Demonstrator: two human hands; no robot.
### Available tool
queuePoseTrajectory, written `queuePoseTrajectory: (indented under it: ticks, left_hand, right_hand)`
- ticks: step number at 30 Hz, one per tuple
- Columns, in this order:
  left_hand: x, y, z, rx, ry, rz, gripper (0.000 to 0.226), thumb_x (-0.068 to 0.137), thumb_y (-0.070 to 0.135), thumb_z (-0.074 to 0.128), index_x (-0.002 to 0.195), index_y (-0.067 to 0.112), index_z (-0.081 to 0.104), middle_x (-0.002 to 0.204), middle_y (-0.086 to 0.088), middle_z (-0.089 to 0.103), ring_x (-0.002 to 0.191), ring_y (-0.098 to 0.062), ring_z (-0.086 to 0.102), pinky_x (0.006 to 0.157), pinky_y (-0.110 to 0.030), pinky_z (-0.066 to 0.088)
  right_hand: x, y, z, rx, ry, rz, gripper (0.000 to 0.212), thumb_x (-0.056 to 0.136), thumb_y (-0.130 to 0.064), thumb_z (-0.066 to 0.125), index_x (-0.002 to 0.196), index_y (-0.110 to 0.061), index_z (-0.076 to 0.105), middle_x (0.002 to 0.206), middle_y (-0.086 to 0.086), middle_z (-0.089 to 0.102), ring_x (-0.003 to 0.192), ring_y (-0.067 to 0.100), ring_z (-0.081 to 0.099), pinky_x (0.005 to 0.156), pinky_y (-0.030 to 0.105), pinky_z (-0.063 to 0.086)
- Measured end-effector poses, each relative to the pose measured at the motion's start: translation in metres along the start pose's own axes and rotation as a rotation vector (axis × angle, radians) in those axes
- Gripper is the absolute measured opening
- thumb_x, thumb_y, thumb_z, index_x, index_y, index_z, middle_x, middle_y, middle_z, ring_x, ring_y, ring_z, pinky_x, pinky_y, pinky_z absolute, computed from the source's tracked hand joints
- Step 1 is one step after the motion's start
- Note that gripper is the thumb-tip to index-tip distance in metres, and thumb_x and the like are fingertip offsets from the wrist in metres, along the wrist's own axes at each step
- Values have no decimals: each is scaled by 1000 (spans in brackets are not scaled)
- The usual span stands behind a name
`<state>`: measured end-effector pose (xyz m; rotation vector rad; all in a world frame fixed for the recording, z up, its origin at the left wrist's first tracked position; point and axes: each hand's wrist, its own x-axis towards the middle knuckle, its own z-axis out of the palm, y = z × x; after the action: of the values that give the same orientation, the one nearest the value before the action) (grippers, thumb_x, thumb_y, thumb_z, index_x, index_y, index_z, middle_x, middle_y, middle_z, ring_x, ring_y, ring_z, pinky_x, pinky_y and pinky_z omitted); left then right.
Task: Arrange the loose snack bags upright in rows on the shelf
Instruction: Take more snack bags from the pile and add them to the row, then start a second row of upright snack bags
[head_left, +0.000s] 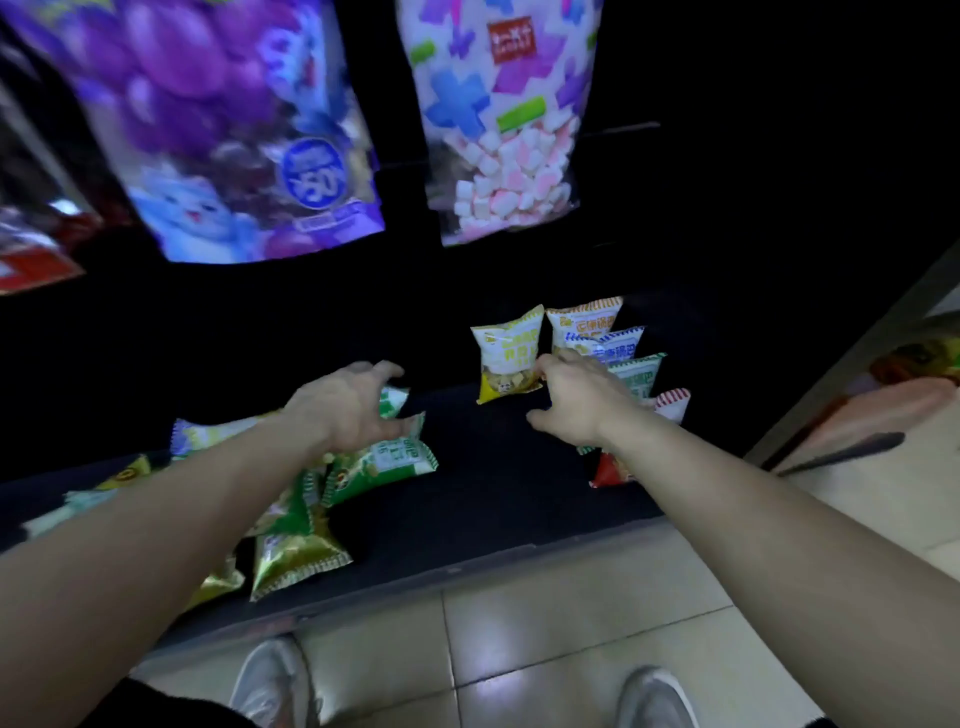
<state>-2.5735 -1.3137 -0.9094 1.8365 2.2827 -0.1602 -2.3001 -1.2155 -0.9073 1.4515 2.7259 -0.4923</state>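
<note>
On the black shelf (493, 483), a yellow snack bag (506, 356) stands upright at the back. To its right runs a row of upright bags: orange (587, 317), blue (618, 345), green (641, 376) and red (672, 408). My right hand (576, 400) hovers with spread fingers in front of this row, fingertips touching the yellow bag's right edge. A loose pile lies at the left, with a green-and-white bag (387, 465) and a gold-green bag (293, 558). My left hand (348, 410) reaches over the pile, fingers curled around a green-and-white bag (400, 410).
A purple bag (223, 130) and a marshmallow bag (504, 119) hang above the shelf. The tiled floor (545, 639) and my shoes (275, 680) lie below the shelf's front edge. More goods sit on the floor at the far right (904, 395).
</note>
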Motion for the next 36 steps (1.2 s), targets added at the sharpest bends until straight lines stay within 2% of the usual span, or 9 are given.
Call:
queuePoseTrajectory:
  ticks: [8, 14, 19, 21, 24, 29, 32, 34, 36]
  left_hand:
    - [-101, -80, 21, 13, -73, -113, 81, 82, 61, 61, 149, 33, 24, 150, -5, 37, 123, -27, 51, 89, -38, 46]
    - [-110, -132, 44, -97, -151, -173, 82, 85, 57, 62, 151, 30, 21, 152, -8, 32, 121, -29, 52, 91, -35, 41]
    - [-84, -139, 57, -141, -151, -145, 78, 86, 54, 62, 150, 31, 23, 149, -5, 35, 122, -28, 50, 87, -33, 40]
    - [-76, -139, 62, -167, -153, -133, 78, 87, 53, 62, 151, 30, 23, 148, -4, 36, 123, -28, 49, 94, -36, 43]
    - [-67, -137, 64, -209, -147, -129, 78, 86, 54, 62, 150, 31, 24, 149, -3, 36, 125, -27, 48, 100, -39, 43]
    - [-60, -137, 63, -271, -139, -148, 76, 85, 55, 61, 149, 32, 26, 150, 0, 37, 130, -24, 44, 104, -41, 41]
    - [-57, -130, 63, -278, -133, -130, 75, 86, 55, 61, 149, 31, 27, 150, -1, 37, 129, -24, 44, 101, -35, 40]
    - [-65, -114, 53, -290, -111, -87, 75, 87, 54, 61, 149, 31, 26, 150, -1, 37, 128, -24, 45, 99, -34, 40]
    - [-67, -111, 48, -302, -101, -79, 75, 87, 53, 61, 149, 31, 26, 150, -2, 36, 129, -25, 45, 102, -36, 40]
  right_hand:
    - [-10, -91, 46, -30, -101, -82, 71, 87, -44, 67, 147, -22, 37, 148, 8, 39, 135, 29, 37, 102, 45, 42]
    - [21, -124, 113, -13, -213, -74, 66, 88, -46, 64, 143, -19, 40, 136, 8, 45, 123, 30, 45, 95, 46, 46]
    - [67, -125, 166, 94, -288, 42, 57, 90, -47, 61, 135, -16, 45, 126, 11, 50, 113, 33, 51, 87, 43, 49]
    - [87, -124, 184, 167, -292, 116, 56, 92, -48, 58, 135, -14, 45, 127, 14, 50, 112, 35, 51, 90, 45, 49]
    - [111, -121, 207, 307, -315, 265, 75, 95, -57, 51, 149, -9, 30, 146, 18, 41, 127, 38, 45, 99, 47, 44]
    - [130, -128, 226, 558, -359, 432, 94, 92, -67, 48, 154, -2, 20, 154, 17, 37, 132, 35, 44, 93, 36, 43]
    - [131, -124, 226, 622, -289, 447, 77, 86, -66, 60, 126, 0, 54, 116, 12, 63, 94, 27, 62, 66, 31, 47]
    - [114, -111, 203, 634, -225, 427, 66, 78, -67, 69, 103, -6, 61, 102, 5, 64, 81, 21, 61, 57, 29, 45]
    - [107, -104, 191, 657, -180, 414, 58, 70, -64, 78, 92, -13, 63, 96, 1, 65, 76, 15, 60, 56, 27, 46]
